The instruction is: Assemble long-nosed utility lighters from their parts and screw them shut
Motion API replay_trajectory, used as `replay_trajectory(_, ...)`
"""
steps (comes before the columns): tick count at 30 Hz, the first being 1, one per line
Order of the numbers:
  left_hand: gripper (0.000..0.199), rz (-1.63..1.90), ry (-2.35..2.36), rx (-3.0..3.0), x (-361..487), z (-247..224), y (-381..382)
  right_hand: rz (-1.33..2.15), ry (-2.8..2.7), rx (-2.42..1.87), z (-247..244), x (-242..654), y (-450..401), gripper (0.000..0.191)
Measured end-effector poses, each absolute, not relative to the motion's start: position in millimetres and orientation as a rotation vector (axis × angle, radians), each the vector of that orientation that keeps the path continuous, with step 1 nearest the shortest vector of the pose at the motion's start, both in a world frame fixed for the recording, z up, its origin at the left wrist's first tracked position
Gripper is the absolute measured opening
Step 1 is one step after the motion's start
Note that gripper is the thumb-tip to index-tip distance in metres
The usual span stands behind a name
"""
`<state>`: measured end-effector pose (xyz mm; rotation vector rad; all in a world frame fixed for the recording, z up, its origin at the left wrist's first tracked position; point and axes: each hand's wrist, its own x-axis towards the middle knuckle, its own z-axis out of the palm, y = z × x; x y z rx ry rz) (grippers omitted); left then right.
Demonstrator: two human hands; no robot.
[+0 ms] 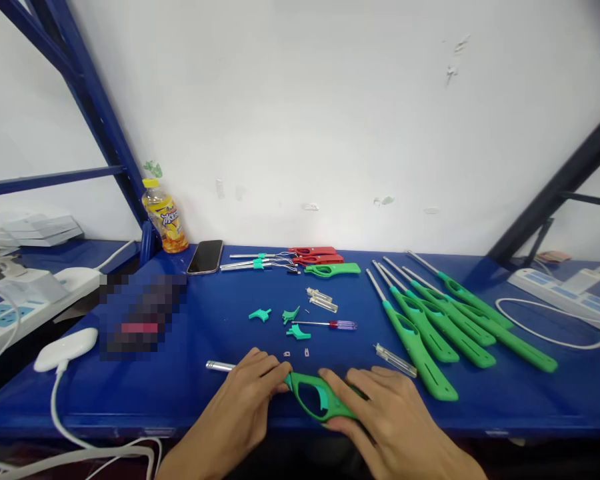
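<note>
At the table's front edge, both my hands are closed around one green gas lighter [307,393] with a teal trigger and a metal tube. My left hand [253,393] wraps the tube end where it meets the body. Around the handle are the fingers of my right hand [387,413], which cover much of it. Just beyond lie teal triggers [299,332], two tiny pale parts [307,352] and a screwdriver [343,325] with a purple handle. A clear fuel tank [396,360] lies beside my right hand, and more clear tanks [323,300] are farther back.
Several green lighters [415,347] lie fanned out on the right of the blue table [215,313]. At the back are red handle shells [320,256], metal tubes [245,265], a phone [205,257] and a drink bottle [166,217]. Power strips [565,297] and cables flank both sides.
</note>
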<state>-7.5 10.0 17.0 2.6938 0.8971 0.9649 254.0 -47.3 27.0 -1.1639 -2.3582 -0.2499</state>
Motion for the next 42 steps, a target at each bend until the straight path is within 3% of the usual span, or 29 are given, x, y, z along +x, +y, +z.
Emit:
replay_trajectory(6, 0.038, 0.979, 0.859, 2.709, -9.5, 23.1, 13.4, 0.024, -2.436, -1.258, 44.0, 248.6, -35.5, 0.034)
replay_trajectory(13, 0.046, 1.068, 0.861, 2.823, -7.9, 13.6, 14.6, 0.230, -2.298, -1.312, 37.8, 249.4, -32.5, 0.028)
replay_trajectory(20, 0.048, 1.055, 0.868, 2.952, -10.2, 5.3, 15.4, 0.475, -2.210, -1.335, 37.3, 252.6, -30.1, 0.037)
replay_trajectory(26, 0.045, 1.079, 0.866, 2.917, -6.8, 6.7, 14.5, 0.558, -2.216, -1.344, 42.3, 253.0, -31.0, 0.026)
replay_trajectory(35, 0.029, 1.237, 0.937, 2.872, -2.9, 8.8, 17.7, 0.296, -2.194, -1.327, 27.1, 253.2, -23.8, 0.035)
replay_trajectory(42, 0.034, 1.218, 1.073, 2.949, -4.8, 19.7, 10.8, -0.130, -2.344, -1.169, 34.0, 272.3, -27.9, 0.037)
